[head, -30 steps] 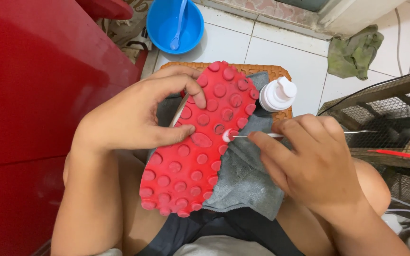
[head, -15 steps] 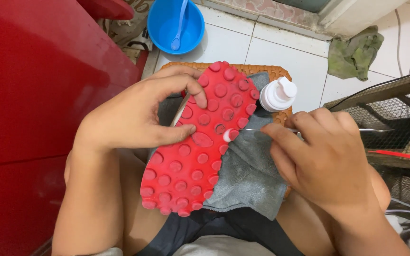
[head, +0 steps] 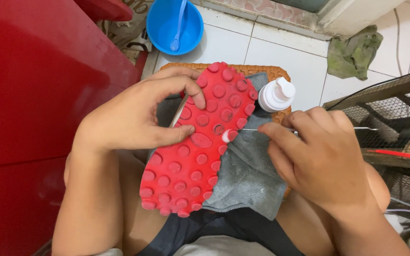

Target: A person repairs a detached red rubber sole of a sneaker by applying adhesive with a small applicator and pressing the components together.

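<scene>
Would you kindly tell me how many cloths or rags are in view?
2. A grey cloth towel lies on the lap under the red studded shoe sole; a crumpled green rag lies on the white tiled floor. Others may be hidden.

The shoe sole (head: 193, 147) is bright red all over, covered in rows of round raised studs of the same red. Under it lies a plain grey towel (head: 247, 178). The swab tip (head: 226, 136) at the sole's right edge is white. Just beyond stands a white bottle (head: 276, 95) on a woven orange-brown mat (head: 266, 72). Farther off sits a blue bowl (head: 174, 26) with a paler blue spoon (head: 176, 28). The floor tiles (head: 281, 59) are white; a rag (head: 354, 52) at far right is dull green. The panel (head: 39, 95) on the left is glossy red.
</scene>
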